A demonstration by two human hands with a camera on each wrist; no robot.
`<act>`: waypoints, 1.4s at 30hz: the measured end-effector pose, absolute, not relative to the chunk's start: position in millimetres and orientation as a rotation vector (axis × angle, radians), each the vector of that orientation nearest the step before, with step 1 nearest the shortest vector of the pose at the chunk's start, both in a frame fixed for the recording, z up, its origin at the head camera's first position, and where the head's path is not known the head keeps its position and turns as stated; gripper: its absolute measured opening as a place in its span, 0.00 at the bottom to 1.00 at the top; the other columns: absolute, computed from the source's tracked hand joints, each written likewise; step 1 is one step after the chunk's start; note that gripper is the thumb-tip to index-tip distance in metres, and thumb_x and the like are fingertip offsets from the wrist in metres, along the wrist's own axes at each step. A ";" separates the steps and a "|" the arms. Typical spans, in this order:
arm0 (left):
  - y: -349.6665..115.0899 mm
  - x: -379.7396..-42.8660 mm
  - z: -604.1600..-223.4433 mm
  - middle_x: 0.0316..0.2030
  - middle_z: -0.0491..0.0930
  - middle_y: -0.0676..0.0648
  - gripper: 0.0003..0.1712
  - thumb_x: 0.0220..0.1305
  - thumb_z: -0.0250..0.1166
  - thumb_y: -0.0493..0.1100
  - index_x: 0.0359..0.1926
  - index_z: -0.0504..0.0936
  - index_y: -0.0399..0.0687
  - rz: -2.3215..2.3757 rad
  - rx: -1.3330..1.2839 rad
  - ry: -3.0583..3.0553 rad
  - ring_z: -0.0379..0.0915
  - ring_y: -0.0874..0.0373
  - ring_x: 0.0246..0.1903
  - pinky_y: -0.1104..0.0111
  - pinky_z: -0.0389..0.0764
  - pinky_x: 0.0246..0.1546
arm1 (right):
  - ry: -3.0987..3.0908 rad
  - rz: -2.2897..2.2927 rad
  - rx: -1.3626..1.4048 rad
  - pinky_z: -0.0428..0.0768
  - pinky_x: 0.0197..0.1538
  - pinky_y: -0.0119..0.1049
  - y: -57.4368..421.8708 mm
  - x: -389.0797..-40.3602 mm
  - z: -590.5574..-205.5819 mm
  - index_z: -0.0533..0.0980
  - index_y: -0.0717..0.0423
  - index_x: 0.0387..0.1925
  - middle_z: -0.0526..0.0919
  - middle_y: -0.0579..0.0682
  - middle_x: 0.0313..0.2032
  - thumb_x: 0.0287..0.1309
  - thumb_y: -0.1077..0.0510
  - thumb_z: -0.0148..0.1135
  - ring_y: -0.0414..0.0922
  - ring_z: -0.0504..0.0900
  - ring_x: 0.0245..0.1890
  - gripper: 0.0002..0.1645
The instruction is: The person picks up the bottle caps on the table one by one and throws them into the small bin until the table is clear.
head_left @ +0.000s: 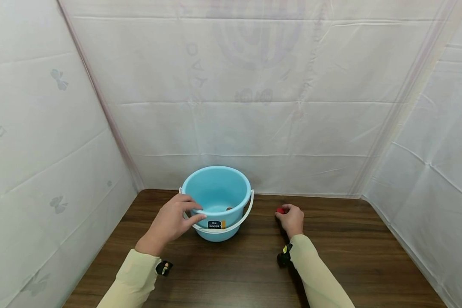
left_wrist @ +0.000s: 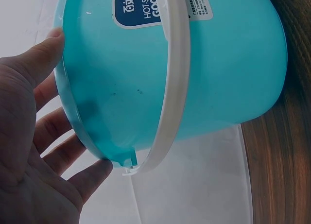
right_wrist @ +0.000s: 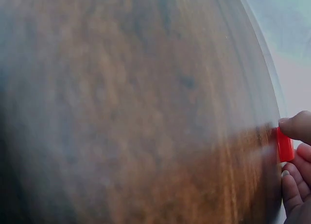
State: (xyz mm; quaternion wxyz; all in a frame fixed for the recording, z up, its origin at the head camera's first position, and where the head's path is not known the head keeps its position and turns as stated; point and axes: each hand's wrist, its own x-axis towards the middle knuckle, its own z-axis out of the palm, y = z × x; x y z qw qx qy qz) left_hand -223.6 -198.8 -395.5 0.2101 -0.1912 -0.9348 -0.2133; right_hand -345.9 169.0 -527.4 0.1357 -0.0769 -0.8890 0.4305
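Observation:
A light blue plastic bucket [head_left: 220,182] stands upright on the wooden table, its white handle [head_left: 247,212] hanging down at the front. My left hand [head_left: 172,219] holds the bucket's near-left rim, with the thumb outside and the other fingers reaching over the edge. The left wrist view shows the bucket's side [left_wrist: 218,73] and its dark label [left_wrist: 138,9] close up. To the right, my right hand [head_left: 292,220] pinches a small red object [right_wrist: 285,145] between thumb and fingers, low over the table. Its exact kind cannot be told. Inside the bucket a small reddish-brown thing [head_left: 229,209] shows on the bottom.
The dark wood-grain table [head_left: 331,239] has rounded far corners. White printed sheets [head_left: 292,128] hang behind it and along both sides. A black wrist device sits on each sleeve.

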 end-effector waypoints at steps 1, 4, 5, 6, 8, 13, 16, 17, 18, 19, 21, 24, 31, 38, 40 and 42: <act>-198.8 -223.6 -395.3 0.40 0.83 0.55 0.13 0.56 0.78 0.55 0.38 0.92 0.55 -0.592 -0.531 -2.598 0.77 0.58 0.44 0.60 0.84 0.45 | -2.577 1.242 -0.221 0.82 0.53 0.55 169.0 -346.1 -527.4 0.83 0.65 0.51 0.86 0.65 0.47 0.55 0.58 0.76 0.61 0.83 0.49 0.23; -198.5 -223.7 -395.0 0.40 0.83 0.55 0.13 0.56 0.78 0.55 0.38 0.92 0.55 -0.591 -0.533 -2.597 0.77 0.58 0.45 0.60 0.85 0.45 | -2.587 1.232 -0.218 0.81 0.53 0.54 169.4 -346.5 -527.3 0.83 0.65 0.50 0.87 0.65 0.47 0.55 0.58 0.76 0.60 0.83 0.49 0.23; -198.3 -223.7 -394.9 0.40 0.83 0.55 0.14 0.56 0.78 0.55 0.38 0.92 0.54 -0.590 -0.535 -2.596 0.77 0.58 0.45 0.60 0.85 0.45 | -2.591 1.229 -0.215 0.81 0.53 0.54 169.7 -346.7 -527.4 0.83 0.66 0.50 0.87 0.65 0.47 0.55 0.58 0.76 0.60 0.83 0.49 0.23; -198.2 -223.7 -394.9 0.40 0.83 0.55 0.14 0.56 0.78 0.55 0.39 0.92 0.54 -0.590 -0.536 -2.595 0.77 0.58 0.44 0.60 0.85 0.44 | -2.595 1.225 -0.214 0.81 0.53 0.54 170.0 -346.9 -527.7 0.83 0.66 0.50 0.87 0.65 0.46 0.55 0.58 0.76 0.60 0.83 0.48 0.23; -197.9 -223.7 -395.0 0.39 0.83 0.55 0.14 0.56 0.78 0.55 0.39 0.92 0.54 -0.589 -0.541 -2.593 0.76 0.58 0.44 0.61 0.84 0.44 | -2.603 1.218 -0.212 0.81 0.53 0.54 170.7 -347.3 -528.2 0.83 0.66 0.50 0.87 0.65 0.46 0.55 0.59 0.76 0.60 0.83 0.48 0.22; -197.1 -224.5 -395.2 0.39 0.83 0.55 0.13 0.56 0.78 0.55 0.38 0.92 0.54 -0.595 -0.547 -2.587 0.76 0.59 0.44 0.61 0.84 0.43 | -2.617 1.209 -0.214 0.81 0.52 0.54 172.9 -349.2 -528.4 0.84 0.66 0.50 0.87 0.64 0.46 0.55 0.60 0.76 0.60 0.83 0.48 0.21; -196.7 -225.2 -395.4 0.39 0.83 0.55 0.14 0.56 0.78 0.55 0.38 0.92 0.54 -0.598 -0.546 -2.584 0.76 0.58 0.44 0.61 0.84 0.43 | -2.624 1.205 -0.209 0.81 0.52 0.54 173.7 -350.3 -528.1 0.84 0.66 0.49 0.87 0.64 0.46 0.55 0.60 0.75 0.60 0.82 0.48 0.21; -196.7 -225.4 -395.5 0.39 0.83 0.55 0.14 0.56 0.78 0.55 0.38 0.92 0.54 -0.597 -0.545 -2.584 0.76 0.58 0.44 0.61 0.84 0.43 | -2.627 1.202 -0.207 0.81 0.52 0.54 173.9 -350.7 -528.2 0.84 0.66 0.49 0.87 0.64 0.46 0.55 0.60 0.75 0.60 0.83 0.48 0.21; -196.6 -225.7 -395.6 0.39 0.83 0.55 0.14 0.56 0.78 0.55 0.38 0.92 0.54 -0.596 -0.544 -2.585 0.76 0.58 0.44 0.61 0.84 0.43 | -2.627 1.200 -0.207 0.81 0.52 0.54 174.0 -351.1 -528.3 0.84 0.66 0.49 0.87 0.64 0.46 0.55 0.60 0.75 0.60 0.83 0.47 0.21; -196.6 -225.9 -395.7 0.39 0.83 0.55 0.14 0.56 0.78 0.55 0.38 0.92 0.54 -0.593 -0.544 -2.585 0.76 0.58 0.44 0.61 0.84 0.43 | -2.627 1.197 -0.206 0.81 0.52 0.54 174.1 -351.3 -528.1 0.84 0.66 0.49 0.87 0.64 0.45 0.55 0.60 0.75 0.60 0.83 0.47 0.20; -196.6 -226.3 -396.0 0.39 0.83 0.55 0.14 0.56 0.78 0.55 0.39 0.92 0.54 -0.590 -0.546 -2.585 0.76 0.59 0.43 0.61 0.85 0.43 | -2.621 1.201 -0.204 0.82 0.51 0.53 174.4 -351.4 -528.2 0.84 0.65 0.48 0.87 0.64 0.45 0.55 0.60 0.76 0.60 0.83 0.47 0.20; -196.8 -226.1 -396.3 0.39 0.83 0.55 0.14 0.56 0.78 0.55 0.39 0.92 0.54 -0.586 -0.545 -2.583 0.76 0.58 0.44 0.61 0.85 0.44 | -2.618 1.198 -0.189 0.82 0.50 0.53 175.3 -351.9 -528.2 0.85 0.65 0.47 0.87 0.63 0.44 0.55 0.60 0.76 0.59 0.84 0.45 0.19; -196.9 -224.9 -396.3 0.40 0.83 0.55 0.14 0.56 0.78 0.55 0.38 0.92 0.54 -0.592 -0.546 -2.585 0.77 0.58 0.44 0.59 0.85 0.47 | -2.654 1.177 -0.131 0.82 0.49 0.53 178.0 -349.7 -525.9 0.85 0.64 0.47 0.87 0.62 0.43 0.55 0.59 0.76 0.59 0.83 0.45 0.19; -195.6 -224.9 -395.8 0.40 0.84 0.54 0.14 0.56 0.78 0.55 0.39 0.92 0.54 -0.601 -0.540 -2.594 0.78 0.58 0.44 0.58 0.85 0.48 | -2.664 1.165 -0.057 0.83 0.49 0.52 179.4 -346.7 -518.4 0.85 0.64 0.47 0.88 0.61 0.42 0.54 0.59 0.77 0.56 0.85 0.44 0.19; -195.8 -225.0 -395.8 0.40 0.84 0.54 0.14 0.56 0.78 0.55 0.39 0.92 0.54 -0.601 -0.540 -2.593 0.78 0.58 0.44 0.58 0.85 0.49 | -2.666 1.174 -0.047 0.84 0.49 0.52 179.1 -345.7 -515.4 0.84 0.63 0.48 0.88 0.61 0.43 0.54 0.59 0.77 0.56 0.85 0.45 0.20; -196.2 -224.9 -395.8 0.40 0.84 0.54 0.14 0.56 0.78 0.55 0.39 0.92 0.54 -0.600 -0.540 -2.591 0.78 0.58 0.44 0.58 0.85 0.50 | -2.666 1.186 -0.033 0.84 0.50 0.52 178.2 -344.0 -511.8 0.84 0.63 0.48 0.88 0.61 0.44 0.55 0.59 0.77 0.57 0.85 0.46 0.20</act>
